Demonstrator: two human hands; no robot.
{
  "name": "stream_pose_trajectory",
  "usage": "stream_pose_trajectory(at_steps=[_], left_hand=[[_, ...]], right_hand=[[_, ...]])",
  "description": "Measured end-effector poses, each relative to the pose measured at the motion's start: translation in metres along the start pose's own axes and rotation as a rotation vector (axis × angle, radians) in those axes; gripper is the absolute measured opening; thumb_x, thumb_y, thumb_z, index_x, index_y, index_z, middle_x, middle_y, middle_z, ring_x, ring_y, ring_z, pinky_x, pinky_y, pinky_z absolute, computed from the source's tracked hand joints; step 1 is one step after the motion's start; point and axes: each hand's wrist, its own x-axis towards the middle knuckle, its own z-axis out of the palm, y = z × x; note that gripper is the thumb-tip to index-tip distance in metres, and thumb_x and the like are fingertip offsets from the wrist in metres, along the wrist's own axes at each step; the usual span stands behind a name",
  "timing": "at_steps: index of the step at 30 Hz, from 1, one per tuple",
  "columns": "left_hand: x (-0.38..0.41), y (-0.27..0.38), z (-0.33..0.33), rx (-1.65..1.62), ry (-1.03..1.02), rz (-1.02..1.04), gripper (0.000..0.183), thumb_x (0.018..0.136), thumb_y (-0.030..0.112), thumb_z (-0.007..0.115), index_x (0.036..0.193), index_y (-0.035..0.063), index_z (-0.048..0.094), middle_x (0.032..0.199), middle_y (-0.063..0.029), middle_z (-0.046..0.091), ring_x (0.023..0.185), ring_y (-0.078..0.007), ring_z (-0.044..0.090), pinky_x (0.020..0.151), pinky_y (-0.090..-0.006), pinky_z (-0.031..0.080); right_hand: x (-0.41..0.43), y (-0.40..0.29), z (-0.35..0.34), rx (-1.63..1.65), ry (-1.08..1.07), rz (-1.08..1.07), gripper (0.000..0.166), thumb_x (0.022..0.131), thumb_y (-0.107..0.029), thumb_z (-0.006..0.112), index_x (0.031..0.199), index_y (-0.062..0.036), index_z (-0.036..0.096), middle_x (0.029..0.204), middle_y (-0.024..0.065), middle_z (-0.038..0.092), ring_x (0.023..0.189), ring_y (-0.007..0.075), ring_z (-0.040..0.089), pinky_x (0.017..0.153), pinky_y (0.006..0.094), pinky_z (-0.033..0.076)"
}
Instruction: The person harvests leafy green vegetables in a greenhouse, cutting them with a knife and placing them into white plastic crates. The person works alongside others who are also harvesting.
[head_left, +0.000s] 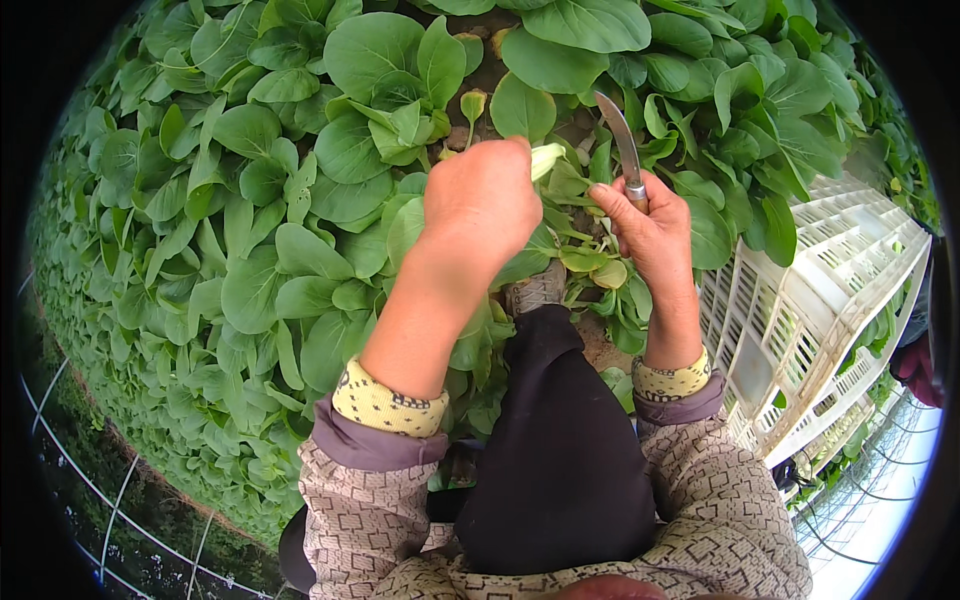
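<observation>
My left hand (484, 202) is closed around a leafy green plant, whose pale cut-looking base (546, 160) sticks out to the right of the fist. The rest of that plant is hidden by the hand. To its right, my right hand (649, 217) grips the handle of a small curved knife (624, 135), with the blade pointing up and away. The thumb of the right hand reaches towards small leaves and yellowed stalks (583, 259) low between the hands. Broad-leaved greens (373, 56) stand just beyond both hands.
Dense leafy greens (247, 292) cover the ground at left and ahead. At right stands a white slatted plastic crate (814, 300) with greens inside. My laced shoe (536, 291) rests among the plants. Part of another person in dark red clothing (916, 369) shows at the far right edge.
</observation>
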Motion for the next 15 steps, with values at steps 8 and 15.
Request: stream_pose_trajectory(at_steps=[8, 15], left_hand=[[0.023, -0.077, -0.016, 0.129, 0.235, -0.364, 0.065, 0.076, 0.012, 0.059, 0.139, 0.0129, 0.042, 0.097, -0.0156, 0.068, 0.088, -0.031, 0.066, 0.076, -0.0421, 0.052], [-0.008, -0.102, 0.03, 0.075, 0.458, -0.319, 0.057, 0.076, 0.021, 0.064, 0.131, 0.0116, 0.05, 0.086, -0.0153, 0.068, 0.074, -0.0334, 0.066, 0.067, -0.0434, 0.052]], right_hand=[[0.042, 0.014, 0.089, 0.003, -0.336, -0.079, 0.028, 0.091, -0.028, 0.054, 0.106, -0.0039, 0.05, 0.07, 0.0128, 0.058, 0.061, 0.0296, 0.056, 0.06, 0.0399, 0.043], [0.066, 0.031, 0.118, -0.33, -0.342, -0.095, 0.035, 0.091, -0.028, 0.048, 0.104, 0.0041, 0.051, 0.085, 0.0294, 0.062, 0.085, 0.045, 0.06, 0.076, 0.049, 0.045]])
